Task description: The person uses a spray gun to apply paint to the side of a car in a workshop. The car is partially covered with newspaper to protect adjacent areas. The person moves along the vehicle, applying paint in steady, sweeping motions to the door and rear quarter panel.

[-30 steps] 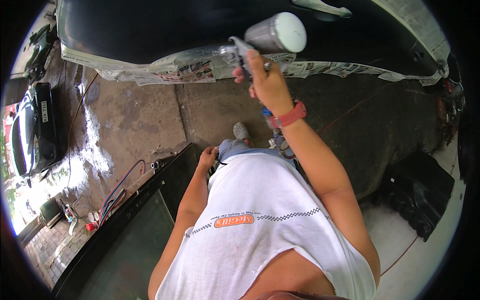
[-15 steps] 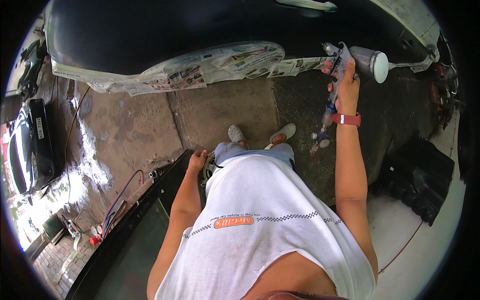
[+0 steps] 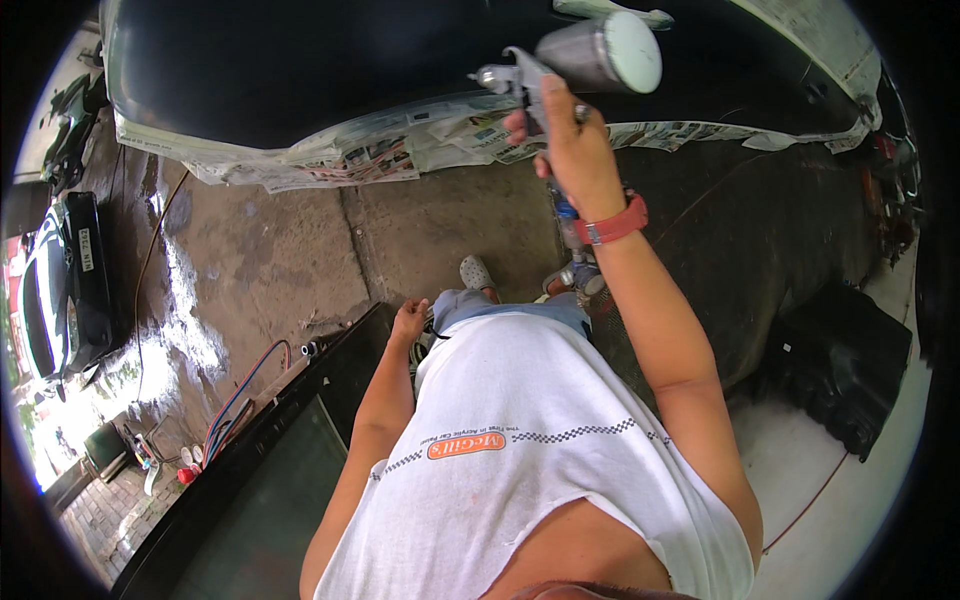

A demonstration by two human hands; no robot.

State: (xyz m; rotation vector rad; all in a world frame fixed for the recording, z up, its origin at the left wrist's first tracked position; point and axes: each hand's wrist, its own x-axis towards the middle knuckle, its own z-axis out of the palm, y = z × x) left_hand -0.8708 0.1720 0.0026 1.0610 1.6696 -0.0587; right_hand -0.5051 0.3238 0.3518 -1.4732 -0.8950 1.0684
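In my right hand [image 3: 578, 150] is a spray gun [image 3: 530, 85] with a metal cup and white lid. Its nozzle points left, close in front of a dark, glossy car panel [image 3: 280, 75]. A fitting with a small round gauge [image 3: 585, 275] hangs below the grip, beside my red wristband. Taped newspaper masking [image 3: 390, 155] lines the panel's lower edge and wheel arch. My left hand [image 3: 410, 318] stays low by my left hip with its fingers curled; what they hold, if anything, is hidden. Behind it a loop of hose partly shows at my side.
A dark glass-fronted panel [image 3: 270, 490] stands close on my left, with red and blue hoses [image 3: 235, 400] beside it. A black moulded part [image 3: 840, 365] lies at the right. Another car [image 3: 65, 295] stands at far left by wet, bright concrete. My clogs [image 3: 478, 272] rest on the floor.
My right hand has swept the spray gun left and slightly away from me along the car panel. The left hand has hardly moved.
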